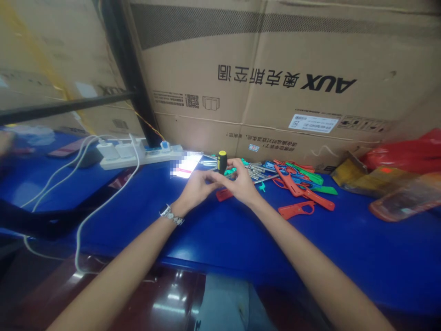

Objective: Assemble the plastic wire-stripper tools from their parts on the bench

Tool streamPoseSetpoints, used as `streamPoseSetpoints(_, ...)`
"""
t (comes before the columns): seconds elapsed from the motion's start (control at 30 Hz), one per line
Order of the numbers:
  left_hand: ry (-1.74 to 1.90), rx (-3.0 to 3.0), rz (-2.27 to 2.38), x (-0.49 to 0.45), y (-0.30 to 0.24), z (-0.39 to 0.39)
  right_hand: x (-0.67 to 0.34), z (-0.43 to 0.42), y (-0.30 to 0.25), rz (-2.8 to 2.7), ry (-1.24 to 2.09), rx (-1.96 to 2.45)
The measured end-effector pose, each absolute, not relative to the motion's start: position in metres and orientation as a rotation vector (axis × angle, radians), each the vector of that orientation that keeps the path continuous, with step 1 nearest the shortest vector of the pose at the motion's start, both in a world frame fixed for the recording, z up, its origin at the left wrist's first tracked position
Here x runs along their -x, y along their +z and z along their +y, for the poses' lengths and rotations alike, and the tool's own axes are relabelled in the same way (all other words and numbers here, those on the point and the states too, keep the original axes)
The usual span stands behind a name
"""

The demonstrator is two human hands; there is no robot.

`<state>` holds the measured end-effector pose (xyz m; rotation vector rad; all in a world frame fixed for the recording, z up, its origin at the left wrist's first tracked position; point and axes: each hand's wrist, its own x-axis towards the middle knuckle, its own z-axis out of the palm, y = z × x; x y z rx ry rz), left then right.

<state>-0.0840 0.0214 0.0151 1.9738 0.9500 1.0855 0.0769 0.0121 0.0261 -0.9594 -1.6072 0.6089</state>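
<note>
A screwdriver (222, 161) with a yellow and black handle stands upright between my hands, its lower end hidden behind my fingers. My right hand (241, 184) is closed, its bent fingers against the handle and its thumb reaching toward the left hand. My left hand (200, 187), with a metal watch (170, 214) on the wrist, is closed with its fingertips meeting the right thumb. What it pinches is hidden. An orange plastic piece (224, 195) shows just below the right hand. Metal rods (255, 171) and small green parts (262, 187) lie behind and beside the hands.
A lit phone (188, 165) lies left of the hands, near a white power strip (144, 158) with trailing cables. Orange, blue and green plastic casings (296, 209) are piled at right. A blurred container (406, 197) sits farther right. A large cardboard box (275, 46) stands behind the blue table (193, 239).
</note>
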Motion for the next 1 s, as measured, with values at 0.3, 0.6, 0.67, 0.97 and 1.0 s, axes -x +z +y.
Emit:
streamPoseSetpoints(0.3,0.856,-2.211,0.885,0.095,0.012,0.029,-0.090,0.011,0.038,-1.723,0.801,0.924)
streamPoseSetpoints(0.6,0.638,-2.363,0.945,0.092,0.001,0.032,-0.060,0.016,0.018,-1.370,0.874,0.995)
streamPoseSetpoints(0.67,0.678,-2.319,0.922,0.092,0.001,0.033,-0.060,0.014,0.020,-1.334,1.047,0.938)
streamPoseSetpoints(0.97,0.688,-2.308,0.894,0.093,0.000,0.035,-0.076,0.015,0.022,-1.462,1.188,0.854)
streamPoseSetpoints(1.0,0.685,-2.291,0.883,0.093,0.001,0.034,-0.074,0.015,0.021,-1.434,1.151,0.873)
